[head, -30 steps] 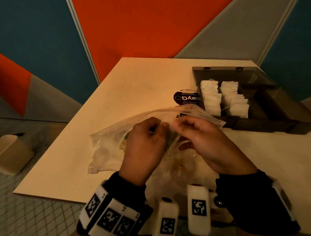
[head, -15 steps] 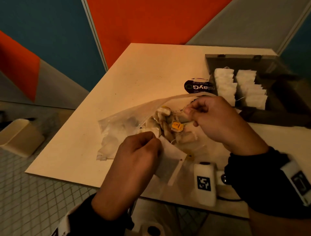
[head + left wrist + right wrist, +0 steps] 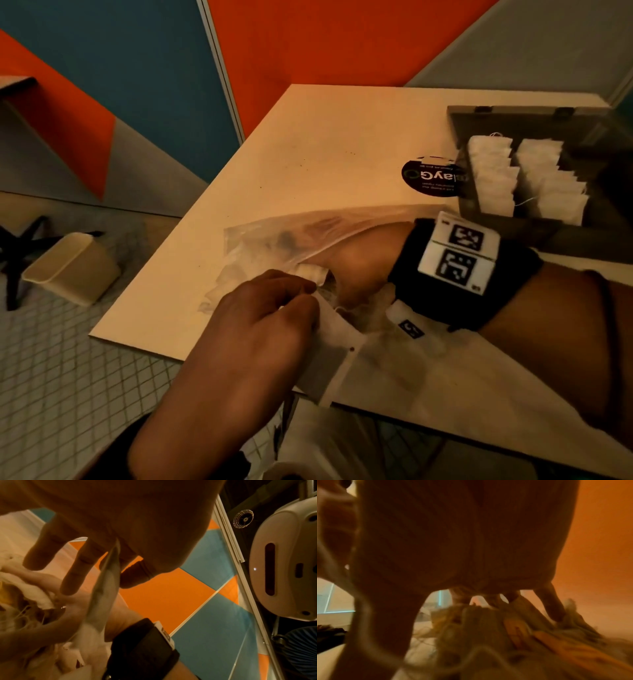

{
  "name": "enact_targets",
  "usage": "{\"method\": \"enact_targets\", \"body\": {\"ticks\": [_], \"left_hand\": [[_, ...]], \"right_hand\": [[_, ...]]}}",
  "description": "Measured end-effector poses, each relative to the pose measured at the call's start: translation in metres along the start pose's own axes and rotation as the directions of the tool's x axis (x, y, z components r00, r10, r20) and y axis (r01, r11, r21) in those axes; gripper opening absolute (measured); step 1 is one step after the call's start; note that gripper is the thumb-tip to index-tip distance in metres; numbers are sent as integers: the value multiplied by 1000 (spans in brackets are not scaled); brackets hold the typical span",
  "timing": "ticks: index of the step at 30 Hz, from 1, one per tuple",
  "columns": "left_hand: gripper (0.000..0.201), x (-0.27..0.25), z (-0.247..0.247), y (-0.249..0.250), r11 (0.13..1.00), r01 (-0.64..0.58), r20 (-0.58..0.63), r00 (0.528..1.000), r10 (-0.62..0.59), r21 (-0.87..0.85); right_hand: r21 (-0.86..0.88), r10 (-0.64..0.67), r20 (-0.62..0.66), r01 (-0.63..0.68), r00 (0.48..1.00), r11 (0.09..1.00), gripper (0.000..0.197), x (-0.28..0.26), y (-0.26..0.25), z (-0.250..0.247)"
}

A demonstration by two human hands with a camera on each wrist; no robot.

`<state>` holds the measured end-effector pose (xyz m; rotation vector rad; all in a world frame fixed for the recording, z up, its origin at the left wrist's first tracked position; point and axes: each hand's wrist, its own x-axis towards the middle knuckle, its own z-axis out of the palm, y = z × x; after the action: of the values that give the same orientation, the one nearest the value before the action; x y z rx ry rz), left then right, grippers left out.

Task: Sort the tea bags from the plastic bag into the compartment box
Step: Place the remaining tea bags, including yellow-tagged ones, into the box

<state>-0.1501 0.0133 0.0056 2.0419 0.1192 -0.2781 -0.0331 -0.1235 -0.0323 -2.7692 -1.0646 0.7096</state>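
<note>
A clear plastic bag lies on the table's near left part, with tea bags heaped inside, one with a yellow tag. My left hand pinches the bag's near edge and holds the mouth apart. My right hand is inside the bag up to the wrist. In the blurred right wrist view its fingers point down onto the heap and the thumb stands apart. The dark compartment box stands at the far right with two rows of white tea bags.
A round black sticker lies on the table just left of the box. The table's left edge runs close to the bag. On the floor to the left are a beige bin and a black chair base.
My right hand has let go of the bag's mouth and gone deep inside the bag. My left hand has drawn the near edge towards me. The head view has swung left and closer.
</note>
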Motion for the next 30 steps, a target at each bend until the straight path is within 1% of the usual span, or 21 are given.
{"method": "enact_targets", "body": {"ticks": [2,3,4,5,6,8,10,12,14,15,17,19,20,21,22,24,25,26,27,29,30], "left_hand": [[20,3,-1,1,1000,0,-17,1000,-1,-20],[20,4,-2,2,1000,4,-27,1000,-5,-27],[22,4,-3,2,1000,5,-36,999,-6,-25],[26,4,-3,2,1000,-6,-38,999,5,-21],[30,4,-3,2,1000,-17,-35,999,17,-9],[28,2,-2,2,999,-17,-21,1000,18,28],[26,1,-1,1,997,-17,-13,1000,18,76],[33,0,-2,4,993,-28,3,1000,28,112],[37,0,-2,3,989,-59,10,998,58,137],[37,1,-2,0,986,-79,0,997,80,144],[39,1,-2,-6,972,-142,-7,989,146,188],[53,2,2,-12,924,-283,-16,955,297,259],[57,2,3,-13,904,-306,-15,946,325,299],[58,2,4,-13,910,-283,2,955,296,302],[59,1,5,-13,907,-287,11,955,298,309],[60,0,4,-12,898,-306,11,948,319,317],[60,-1,5,-12,908,-306,0,948,319,288],[59,-1,6,-13,892,-333,-11,936,353,304],[57,-1,6,-11,913,-298,-43,946,322,279],[52,-5,5,-2,951,-196,-29,978,208,240],[51,-6,6,1,952,-203,-13,977,211,231]], "right_hand": [[162,54,45,-61,998,985,41,7,8,-3],[212,72,51,-81,996,974,38,7,9,-5],[242,69,5,-68,998,968,43,9,13,-6],[245,71,-50,-57,996,968,47,9,16,-9],[257,52,-107,-23,993,966,45,8,17,-11],[284,64,-167,-15,984,959,26,5,23,-15],[238,156,-189,-109,970,965,19,0,28,-20],[221,209,-249,-155,946,963,34,-5,35,-24],[292,318,-254,-241,914,926,50,-12,38,-29],[338,395,-232,-307,889,890,51,-14,39,-31],[520,489,-184,-338,852,784,41,-15,43,-29],[738,533,-119,-284,838,612,33,-17,40,-27],[813,544,-88,-256,834,523,35,-16,41,-25],[870,551,-53,-232,833,436,37,-16,42,-24],[907,551,-28,-211,834,365,39,-15,43,-23],[946,545,14,-187,838,263,36,-14,45,-21],[956,546,31,-185,837,229,34,-13,45,-20],[963,552,38,-179,833,203,33,-13,45,-20],[971,561,46,-170,827,171,34,-13,45,-21],[987,568,49,-125,822,97,36,-15,46,-23],[991,556,34,-99,830,87,36,-17,46,-24]]}}
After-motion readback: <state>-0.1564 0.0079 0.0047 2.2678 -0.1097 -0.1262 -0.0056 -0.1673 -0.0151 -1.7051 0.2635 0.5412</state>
